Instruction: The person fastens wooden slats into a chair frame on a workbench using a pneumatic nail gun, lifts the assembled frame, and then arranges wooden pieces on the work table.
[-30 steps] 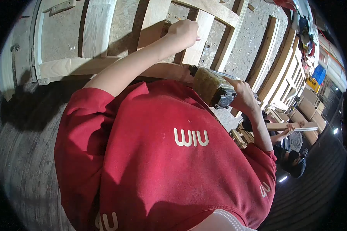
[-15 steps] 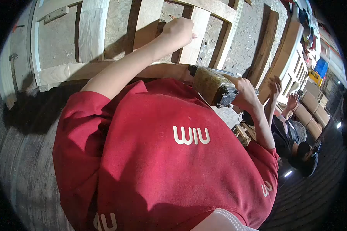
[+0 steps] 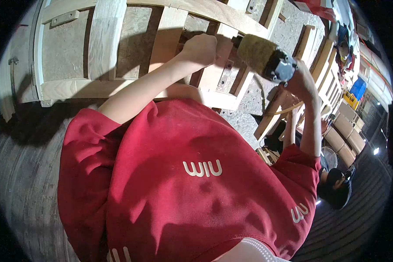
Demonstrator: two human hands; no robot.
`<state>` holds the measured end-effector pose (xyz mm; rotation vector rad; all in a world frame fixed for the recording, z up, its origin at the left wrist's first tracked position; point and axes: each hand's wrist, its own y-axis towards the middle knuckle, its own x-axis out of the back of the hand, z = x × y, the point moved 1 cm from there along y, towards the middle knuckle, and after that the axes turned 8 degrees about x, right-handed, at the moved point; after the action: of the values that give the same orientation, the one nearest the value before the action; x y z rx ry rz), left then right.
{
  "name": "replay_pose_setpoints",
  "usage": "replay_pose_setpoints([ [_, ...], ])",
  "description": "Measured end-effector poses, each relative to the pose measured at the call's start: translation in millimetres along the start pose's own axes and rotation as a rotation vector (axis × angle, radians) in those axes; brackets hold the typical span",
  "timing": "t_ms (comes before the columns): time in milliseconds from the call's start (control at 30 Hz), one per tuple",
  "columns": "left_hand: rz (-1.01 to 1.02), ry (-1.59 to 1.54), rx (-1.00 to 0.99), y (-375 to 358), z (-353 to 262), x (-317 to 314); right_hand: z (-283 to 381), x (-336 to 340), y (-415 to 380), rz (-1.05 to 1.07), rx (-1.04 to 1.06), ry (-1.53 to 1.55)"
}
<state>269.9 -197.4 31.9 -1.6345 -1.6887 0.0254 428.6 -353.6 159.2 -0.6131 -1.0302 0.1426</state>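
Note:
My left hand (image 3: 201,47) is closed in a fist around the edge of an upright wooden slat (image 3: 214,65) of a pale wooden frame (image 3: 105,48) lying on the chipboard bench. My right hand (image 3: 302,81) grips a dusty, yellow-brown power tool (image 3: 264,57) with a grey metal head. It holds the tool raised over the frame's right side, close to the slat and about a hand's width from my left fist. My red shirt (image 3: 192,183) fills the lower part of the view and hides the bench's near edge.
More wooden frames and boards (image 3: 323,74) are stacked at the right. Another person in a dark cap (image 3: 336,190) crouches low at the right, behind my right arm. Boxes (image 3: 347,131) and a fan (image 3: 329,157) stand on the floor beyond.
My right hand has lifted the power tool from beside my chest up and over the frame. My left fist has stayed on the slat. The other person's raised arms have dropped behind my arm.

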Motion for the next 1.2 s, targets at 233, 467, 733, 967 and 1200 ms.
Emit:
replay_pose_setpoints([
  [233, -0.021, 0.077, 0.057, -2, -3, -1, 7, 28, 37, 0.045, -0.084, -0.106],
  [467, -0.131, 0.018, -0.016, 1, 5, -12, -7, 24, 49, 0.107, -0.004, -0.081],
  [733, -0.065, -0.011, 0.022, -5, -7, 6, 19, 31, 49, 0.147, -0.136, -0.097],
  [967, -0.002, 0.061, 0.051, 1, -3, -2, -1, 26, 33, 0.108, -0.166, -0.077],
  [1200, -0.023, 0.037, 0.05, 2, -1, -8, -2, 23, 26, -0.105, 0.159, -0.217],
])
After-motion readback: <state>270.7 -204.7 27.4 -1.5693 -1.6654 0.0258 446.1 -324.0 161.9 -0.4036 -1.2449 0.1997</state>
